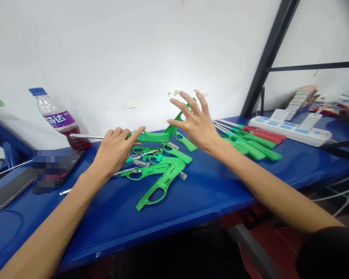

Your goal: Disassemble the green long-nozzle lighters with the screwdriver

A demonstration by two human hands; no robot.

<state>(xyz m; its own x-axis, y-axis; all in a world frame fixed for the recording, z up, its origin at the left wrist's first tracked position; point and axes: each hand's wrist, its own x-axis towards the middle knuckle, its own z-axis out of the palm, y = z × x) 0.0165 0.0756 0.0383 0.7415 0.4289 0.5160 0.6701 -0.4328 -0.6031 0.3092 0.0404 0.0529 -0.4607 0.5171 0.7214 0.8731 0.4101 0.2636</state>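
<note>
Right of the bottle (58, 117), your left hand (115, 150) is gripping a lighter (151, 136), fingers curled; your right hand (197, 127) is hanging splayed, seemingly empty (it's hiding any shell (172, 131) contact). Probably light and stiff, the lighter is offering its handle (159, 137) for holding.

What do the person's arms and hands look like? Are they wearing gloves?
No gloves! The left hand and right hand are both bare, with no rings, watch or bracelet to see. The forearms are bare too. A black sleeve shows near the right elbow; the left sleeve is out of view.
</note>
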